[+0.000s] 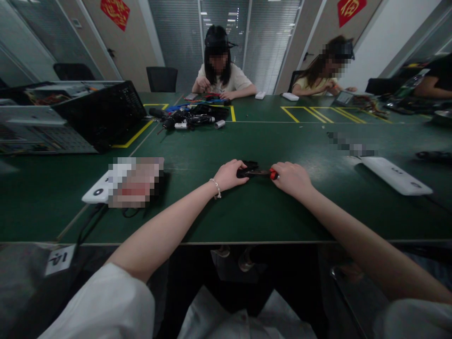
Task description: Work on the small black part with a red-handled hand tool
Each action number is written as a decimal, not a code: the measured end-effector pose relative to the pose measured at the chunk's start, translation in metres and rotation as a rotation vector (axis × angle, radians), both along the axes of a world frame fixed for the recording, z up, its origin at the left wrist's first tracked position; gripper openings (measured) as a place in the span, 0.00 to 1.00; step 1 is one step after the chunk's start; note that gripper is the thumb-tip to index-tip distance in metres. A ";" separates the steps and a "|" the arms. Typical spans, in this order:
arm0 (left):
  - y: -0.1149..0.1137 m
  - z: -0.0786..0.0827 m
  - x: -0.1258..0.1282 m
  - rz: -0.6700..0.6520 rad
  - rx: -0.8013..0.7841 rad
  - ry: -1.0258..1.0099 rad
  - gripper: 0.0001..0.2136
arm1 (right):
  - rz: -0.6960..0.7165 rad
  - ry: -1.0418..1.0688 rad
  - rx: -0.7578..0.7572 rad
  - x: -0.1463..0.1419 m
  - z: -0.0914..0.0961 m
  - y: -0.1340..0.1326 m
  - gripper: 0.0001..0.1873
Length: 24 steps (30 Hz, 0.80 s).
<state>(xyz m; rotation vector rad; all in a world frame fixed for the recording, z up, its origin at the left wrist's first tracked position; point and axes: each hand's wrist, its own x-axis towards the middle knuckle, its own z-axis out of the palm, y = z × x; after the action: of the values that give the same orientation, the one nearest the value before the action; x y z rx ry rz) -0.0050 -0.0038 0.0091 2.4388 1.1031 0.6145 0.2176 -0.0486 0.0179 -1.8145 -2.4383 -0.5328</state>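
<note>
My left hand (231, 175), with a bracelet at the wrist, closes its fingers around a small black part (250, 165) above the green table. From the right, my right hand (292, 178) grips a red-handled tool (273, 174). The tool's narrow metal front reaches left to the black part and seems to touch it. Most of the handle is hidden in my fingers, so whether it is a screwdriver or pliers does not show.
On the green table (197, 221), a white power bank (100, 186) lies left and another white power bank (395, 175) right. An opened computer case (95, 115) stands far left. Cables and a black power drill (173, 117) lie beyond my hands. Several people sit across.
</note>
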 end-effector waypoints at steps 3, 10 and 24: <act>0.000 -0.001 0.000 0.003 0.006 0.003 0.14 | 0.006 0.000 0.000 -0.001 0.000 0.000 0.11; 0.000 -0.001 0.001 0.013 0.028 0.008 0.13 | 0.007 -0.022 -0.002 -0.004 0.001 0.001 0.10; 0.000 0.000 0.000 0.009 0.003 0.012 0.14 | 0.014 -0.014 -0.002 -0.005 0.000 0.002 0.09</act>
<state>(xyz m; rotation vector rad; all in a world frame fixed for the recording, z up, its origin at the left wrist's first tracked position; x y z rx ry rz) -0.0050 -0.0040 0.0092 2.4443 1.1187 0.6055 0.2125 -0.0468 0.0175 -1.7998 -2.4592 -0.5448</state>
